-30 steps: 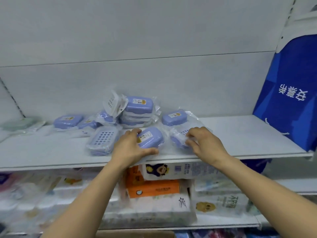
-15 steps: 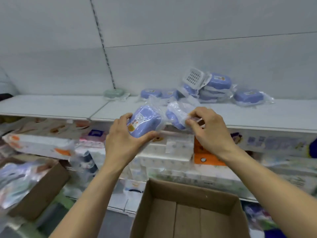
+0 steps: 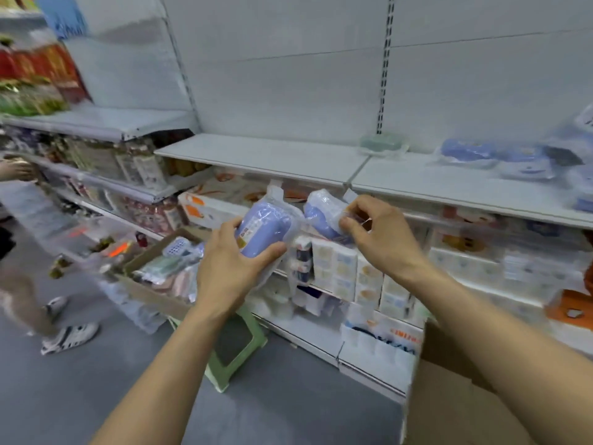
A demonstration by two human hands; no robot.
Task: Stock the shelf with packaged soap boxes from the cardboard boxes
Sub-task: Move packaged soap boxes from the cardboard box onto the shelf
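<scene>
Little can be read. The blue soap box (image 3: 261,229) that the left hand (image 3: 229,268) holds carries a white and yellow label with small print, too blurred to make out. At five o'clock from it, on the bottom shelf, a white pack (image 3: 385,343) shows red lettering and large dark blue characters, both illegible. The red and orange packs (image 3: 32,72) at ten o'clock bear marks too smeared to read.

left hand (image 3: 229,274) gripping soap box (image 3: 261,228), white shelf (image 3: 433,183)
</scene>
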